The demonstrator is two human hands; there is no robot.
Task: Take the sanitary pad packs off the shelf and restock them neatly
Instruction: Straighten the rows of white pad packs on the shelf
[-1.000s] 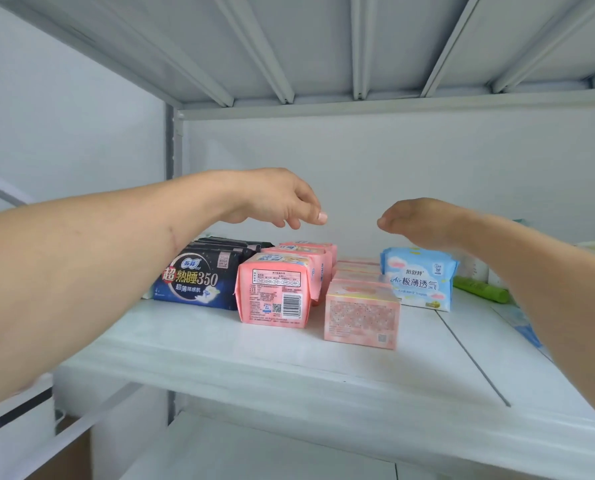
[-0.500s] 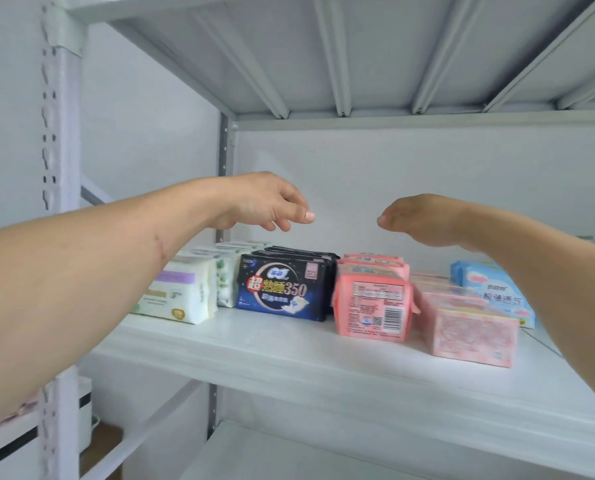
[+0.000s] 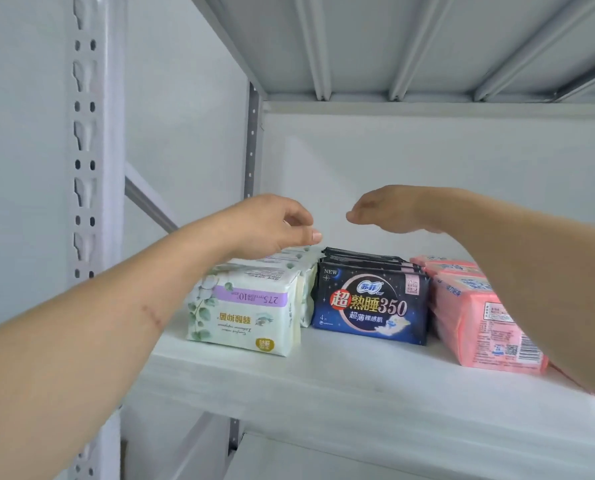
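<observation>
Crosswise dark pack (image 3: 370,303), label forward, upright, hands apparently hovering above

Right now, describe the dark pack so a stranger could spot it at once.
On the white shelf, three rows of packs run front to back. The dark pack fronts the middle row, between a pale green pack and a pink pack. Only it is navy, marked 350.

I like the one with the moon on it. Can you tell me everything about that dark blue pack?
The dark blue pack is soft, shiny plastic with a moon, stars, white and gold writing and "350". It stands upright at the front of a row of matching packs, on the white shelf, between the white leafy pack and the pink pack. No hand touches it.
</observation>
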